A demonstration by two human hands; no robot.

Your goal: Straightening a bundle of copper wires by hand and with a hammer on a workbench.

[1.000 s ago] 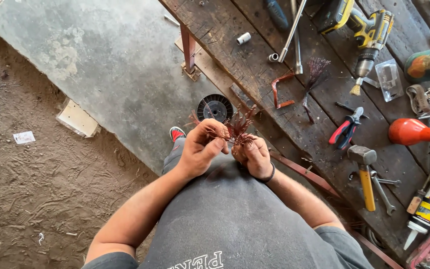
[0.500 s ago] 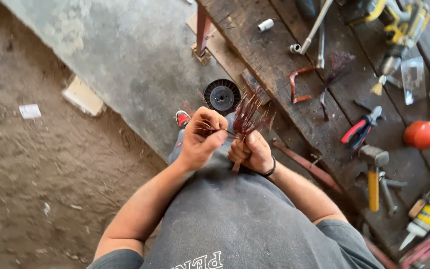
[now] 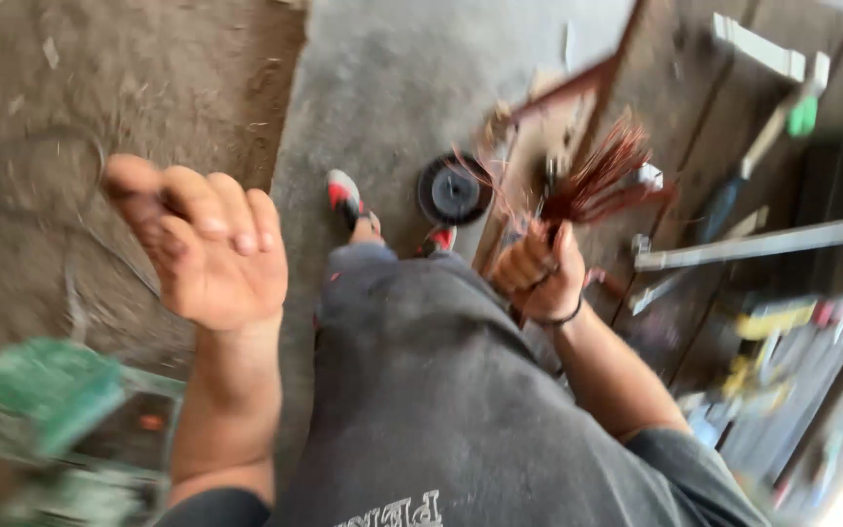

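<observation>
Site: concrete floor [image 3: 392, 88] beside a cluttered wooden bench [image 3: 695, 156] | bundle of copper wire strands [image 3: 602, 176] upright at bench edge, clenched in right hand [image 3: 539, 273] | left hand [image 3: 212, 249] raised, loosely open, empty | advice: firm low grip so strands stay gathered.

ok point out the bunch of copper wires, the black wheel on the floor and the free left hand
bunch of copper wires [image 3: 597, 176], head view, on the splayed reddish strands above the right hand [image 3: 539, 273]
black wheel [image 3: 454, 190], head view, on its hub
left hand [image 3: 217, 254], head view, on the open palm
</observation>
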